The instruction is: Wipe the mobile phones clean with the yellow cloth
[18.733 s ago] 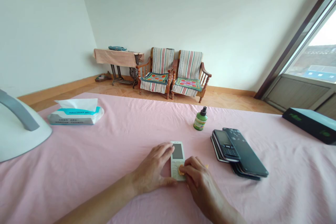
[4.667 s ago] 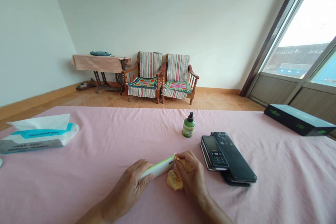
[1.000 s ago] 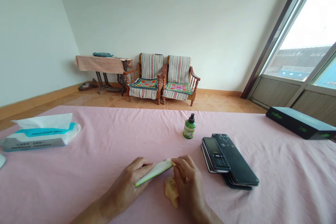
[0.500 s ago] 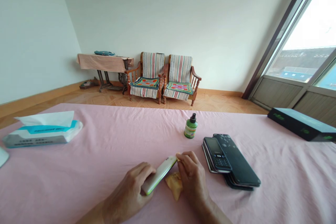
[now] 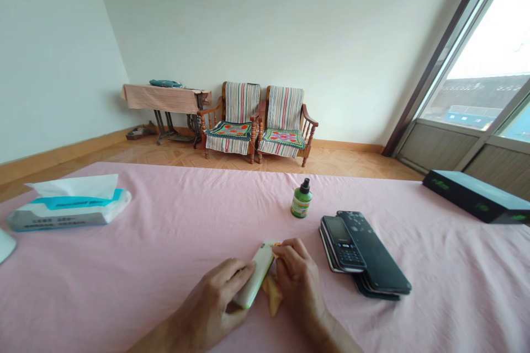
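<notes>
Tissue pack (image 5: 68, 209) near worktop's (image 5: 186, 231) left edge. Left hand (image 5: 215, 300) closed round phone (image 5: 257, 274), tilted on its side, mid front edge. Probably light, stiff, slick; best gripped by the long sides. Cloth (image 5: 271, 292) just beneath, pinched in right hand (image 5: 298, 281). Phone stack (image 5: 364, 253) to the right.
</notes>
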The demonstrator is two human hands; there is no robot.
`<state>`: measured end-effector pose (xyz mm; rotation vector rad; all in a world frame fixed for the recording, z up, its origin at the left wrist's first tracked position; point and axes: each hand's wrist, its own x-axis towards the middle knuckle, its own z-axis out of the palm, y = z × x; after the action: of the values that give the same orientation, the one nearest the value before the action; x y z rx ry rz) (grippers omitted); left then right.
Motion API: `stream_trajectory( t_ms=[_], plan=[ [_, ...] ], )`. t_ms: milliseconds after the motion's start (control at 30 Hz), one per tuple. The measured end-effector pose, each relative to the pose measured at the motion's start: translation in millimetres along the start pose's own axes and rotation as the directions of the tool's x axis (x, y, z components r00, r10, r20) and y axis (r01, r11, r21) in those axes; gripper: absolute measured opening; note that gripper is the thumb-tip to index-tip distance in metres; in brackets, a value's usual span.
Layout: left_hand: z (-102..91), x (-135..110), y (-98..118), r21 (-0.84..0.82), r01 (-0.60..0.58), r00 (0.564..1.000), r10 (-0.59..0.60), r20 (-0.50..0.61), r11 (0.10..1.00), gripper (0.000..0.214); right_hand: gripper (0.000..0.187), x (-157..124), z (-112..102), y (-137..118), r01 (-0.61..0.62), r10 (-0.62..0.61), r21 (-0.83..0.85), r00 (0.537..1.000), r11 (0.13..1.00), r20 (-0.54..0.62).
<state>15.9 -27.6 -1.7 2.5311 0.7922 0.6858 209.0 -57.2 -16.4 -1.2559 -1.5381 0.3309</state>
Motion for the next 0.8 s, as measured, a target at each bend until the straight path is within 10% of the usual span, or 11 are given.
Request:
stream_trajectory(
  t_ms=[300,600,800],
  plan=[
    [-4.1,2.1,0.6,-0.026,0.052,0.996,-0.05,0.076,0.998,0.055,0.031,-16.6,16.9,-18.9,0.07,-0.085,0.109,0.987,0.992,0.139],
    [3.5,-2.9,-9.6,0.017,-0.012,1.0,0.011,0.027,1.0,0.071,0.028,1.3,-1.4,6.0,-0.053,0.053,-0.019,0.998,0.998,-0.026],
    [-5.0,1.2,-2.1,-0.047,0.034,0.999,-0.032,0.034,0.998,0.059,0.031,-12.8,14.6,-18.2,0.076,-0.08,0.094,0.996,0.993,0.041]
  ],
)
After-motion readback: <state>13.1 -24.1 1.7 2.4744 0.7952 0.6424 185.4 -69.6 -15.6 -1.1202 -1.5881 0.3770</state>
